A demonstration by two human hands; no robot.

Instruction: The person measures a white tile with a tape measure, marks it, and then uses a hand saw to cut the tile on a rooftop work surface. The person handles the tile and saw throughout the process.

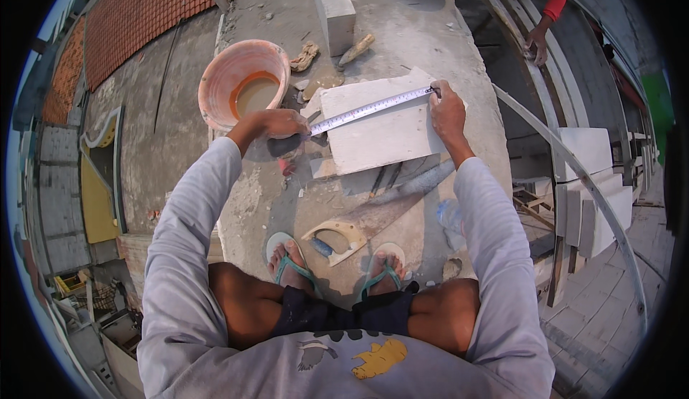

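A white lightweight block point(384, 137) lies on the concrete in front of me. Across its top stretches the pale blade of a tape measure point(373, 110), slanting up to the right. My left hand point(281, 124) is closed at the blade's left end, just off the block; a dark rounded shape under the fingers looks like the case. At the block's far right corner my right hand point(448, 110) pinches the blade's end, its fingers against the block. A handsaw point(337, 240) with a cream handle lies between the block and my sandalled feet.
An orange bucket point(208, 87) with murky liquid stands at the left. Beyond the block are a tall white block point(334, 19), a trowel-like tool point(357, 49) and rubble. Crumpled clear plastic point(451, 221) lies near my right foot. Another person's hand point(537, 44) rests on timber beyond the ledge's right edge.
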